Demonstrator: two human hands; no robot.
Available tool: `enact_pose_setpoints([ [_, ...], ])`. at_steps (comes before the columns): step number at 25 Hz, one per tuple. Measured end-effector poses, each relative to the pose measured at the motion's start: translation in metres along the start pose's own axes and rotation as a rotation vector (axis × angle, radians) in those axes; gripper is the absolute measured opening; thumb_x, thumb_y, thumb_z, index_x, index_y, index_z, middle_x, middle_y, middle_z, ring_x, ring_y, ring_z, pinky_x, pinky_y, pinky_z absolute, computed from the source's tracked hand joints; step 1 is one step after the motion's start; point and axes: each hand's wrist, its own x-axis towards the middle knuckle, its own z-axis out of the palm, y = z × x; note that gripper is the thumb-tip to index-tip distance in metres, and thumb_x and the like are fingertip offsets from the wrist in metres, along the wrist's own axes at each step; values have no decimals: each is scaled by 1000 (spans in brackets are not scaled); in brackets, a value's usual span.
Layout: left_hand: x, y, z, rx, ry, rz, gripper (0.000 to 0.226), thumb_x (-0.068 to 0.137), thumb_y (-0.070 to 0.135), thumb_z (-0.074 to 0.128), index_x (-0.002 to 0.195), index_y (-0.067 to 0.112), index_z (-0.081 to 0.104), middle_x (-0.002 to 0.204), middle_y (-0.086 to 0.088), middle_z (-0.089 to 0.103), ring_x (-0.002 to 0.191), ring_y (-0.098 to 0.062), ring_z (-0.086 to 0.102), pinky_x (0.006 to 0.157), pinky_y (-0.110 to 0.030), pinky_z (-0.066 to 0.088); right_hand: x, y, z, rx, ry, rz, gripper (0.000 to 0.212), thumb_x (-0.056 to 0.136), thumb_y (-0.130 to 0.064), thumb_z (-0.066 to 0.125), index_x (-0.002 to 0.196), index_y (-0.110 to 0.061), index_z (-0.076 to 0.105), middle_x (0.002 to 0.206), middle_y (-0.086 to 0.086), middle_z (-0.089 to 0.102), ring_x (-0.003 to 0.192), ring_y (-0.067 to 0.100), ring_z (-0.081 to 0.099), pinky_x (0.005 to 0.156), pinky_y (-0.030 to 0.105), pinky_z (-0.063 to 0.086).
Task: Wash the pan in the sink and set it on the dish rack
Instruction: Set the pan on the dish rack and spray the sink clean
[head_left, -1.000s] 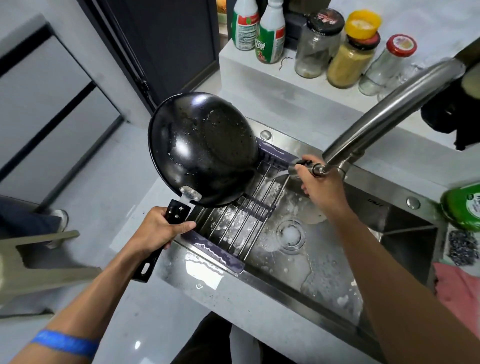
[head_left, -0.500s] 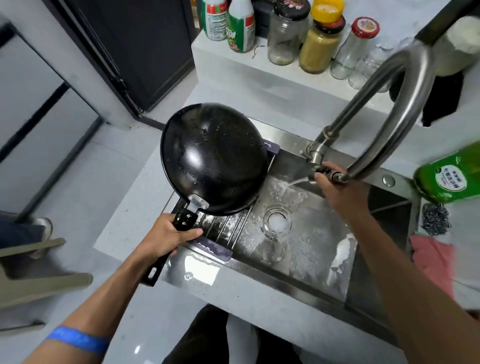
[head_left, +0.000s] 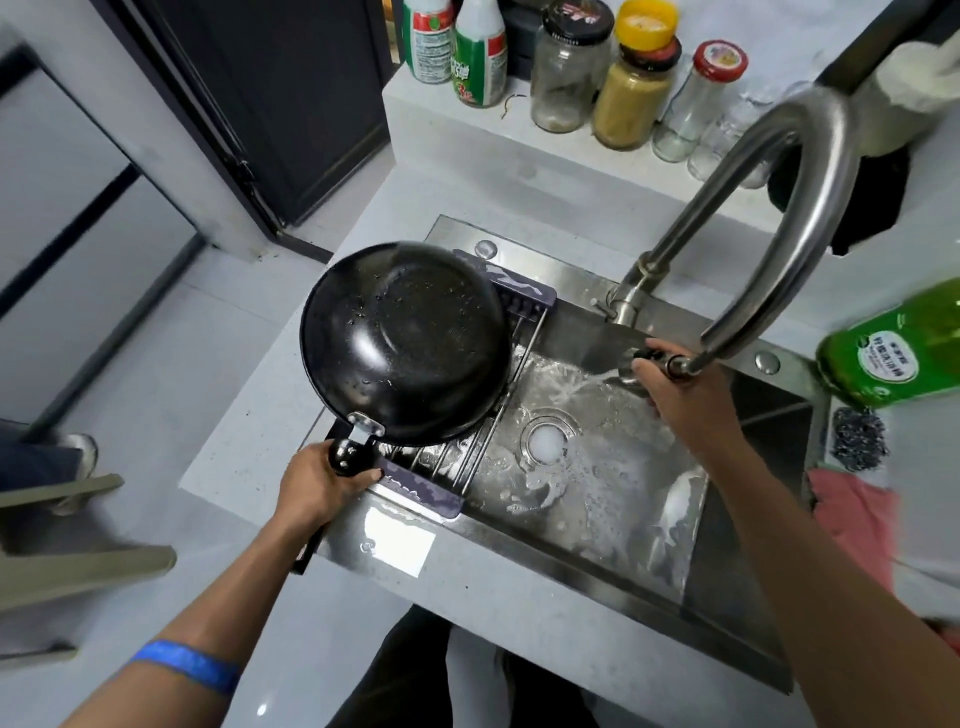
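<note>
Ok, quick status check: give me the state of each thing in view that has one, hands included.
pan: bottom up, wet, over the dish rack, handle gripped
left hand: grips the pan handle
right hand: holds the faucet head
faucet: running, spraying into the sink
sink: wet, foamy, drain uncovered
dish rack: spans the sink's left end
jars: lids on

The pan (head_left: 405, 343) is black, round and deep, turned bottom-up so its wet, speckled underside faces the ceiling. It hangs tilted over the left end of the steel sink (head_left: 597, 483), above the dish rack (head_left: 467, 457), a set of metal bars with purple end pieces spanning the basin. Its black handle (head_left: 345, 457) points toward the near edge. The basin is wet and foamy around the drain.
</note>
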Motion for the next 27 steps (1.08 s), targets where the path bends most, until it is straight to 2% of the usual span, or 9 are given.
enact_pose_setpoints([
  [4, 4, -14, 6, 113, 18, 11, 36, 59, 37, 90, 84, 22, 68, 81, 2, 72, 77, -20, 67, 70, -36, 54, -3, -8, -4, 4, 25, -4, 26, 87, -37, 66, 87, -63, 65, 68, 7, 71, 61, 25, 67, 68, 56, 58],
  [11, 9, -8, 8, 214, 21, 45, 45, 66, 49, 83, 97, 24, 60, 92, 1, 67, 90, -26, 61, 70, -39, 50, -9, 3, -25, 22, 70, 72, 24, 88, -30, 67, 76, -51, 68, 73, -1, 70, 76, 31, 69, 80, 53, 58],
  [14, -6, -1, 16, 433, 249, 103, 61, 72, 46, 79, 119, 17, 53, 114, -11, 54, 102, -34, 49, 80, -46, 42, -8, 15, -37, 32, 82, 66, 18, 91, -25, 68, 84, -41, 67, 70, -8, 67, 66, 20, 64, 75, 44, 57],
  [16, -21, 18, 29, 514, 439, 389, 51, 78, 31, 75, 120, 12, 52, 115, -13, 51, 97, -33, 47, 79, -45, 39, -7, 20, -38, 46, 69, 58, 15, 90, -26, 70, 98, -39, 67, 73, -7, 68, 67, 18, 65, 73, 43, 58],
  [18, -31, 48, 58, 522, 291, 828, 40, 75, 15, 73, 111, 14, 57, 107, -9, 55, 89, -28, 50, 73, -40, 42, -7, 18, -33, 61, 61, 45, 18, 88, -30, 71, 100, -43, 67, 75, -8, 70, 68, 17, 66, 72, 42, 57],
  [20, -29, 81, 97, 631, -109, 1052, 42, 72, 13, 68, 114, 16, 61, 114, -5, 57, 98, -28, 55, 79, -39, 45, -8, 13, -26, 89, 51, 30, 16, 86, -31, 70, 87, -47, 67, 68, -9, 68, 63, 15, 63, 67, 40, 54],
  [22, -8, 111, 131, 888, -369, 994, 48, 83, 17, 58, 131, 15, 54, 138, -5, 47, 126, -27, 45, 103, -38, 38, -4, 12, -23, 77, 46, 36, 25, 89, -26, 70, 82, -50, 65, 67, -5, 69, 61, 20, 63, 64, 43, 54],
  [25, 30, 132, 155, 1265, -366, 892, 50, 99, 18, 38, 148, 8, 34, 156, -10, 28, 143, -25, 25, 117, -35, 21, 1, 18, -26, 65, 54, 23, 21, 90, -26, 69, 85, -46, 66, 72, 0, 70, 67, 26, 68, 66, 42, 57],
  [27, 43, 128, 159, 1373, -335, 841, 50, 103, 17, 27, 151, 4, 23, 160, -10, 17, 147, -24, 16, 119, -35, 15, 6, 23, -28, 63, 37, 22, 17, 92, -25, 68, 100, -40, 67, 77, -3, 70, 71, 25, 70, 68, 40, 58],
])
